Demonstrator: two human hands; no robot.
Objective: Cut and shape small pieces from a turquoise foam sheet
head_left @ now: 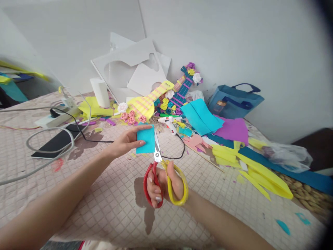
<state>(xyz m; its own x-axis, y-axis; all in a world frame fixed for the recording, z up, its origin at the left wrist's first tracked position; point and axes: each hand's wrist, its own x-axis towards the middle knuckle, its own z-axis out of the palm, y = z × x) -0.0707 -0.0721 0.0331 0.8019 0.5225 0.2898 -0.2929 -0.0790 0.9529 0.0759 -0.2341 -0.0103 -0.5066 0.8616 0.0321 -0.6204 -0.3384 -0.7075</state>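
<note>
A small turquoise sheet, looking like crepe paper, is pinched between the thumb and fingers of my left hand. My right hand grips a pair of scissors with one red and one yellow handle, its fingers through both loops. The scissor blades point up and away from me, along the right edge of the sheet. Whether they touch the sheet I cannot tell. Beyond the sheet lies a white glue gun, and its black cord curves behind the scissors.
Paper flowers, a yellow guitar cutout and a dark blue paper guitar stand at the back. Turquoise and yellow paper lie right, near a blue bag. A power strip, cables and a black tablet-like slab are left.
</note>
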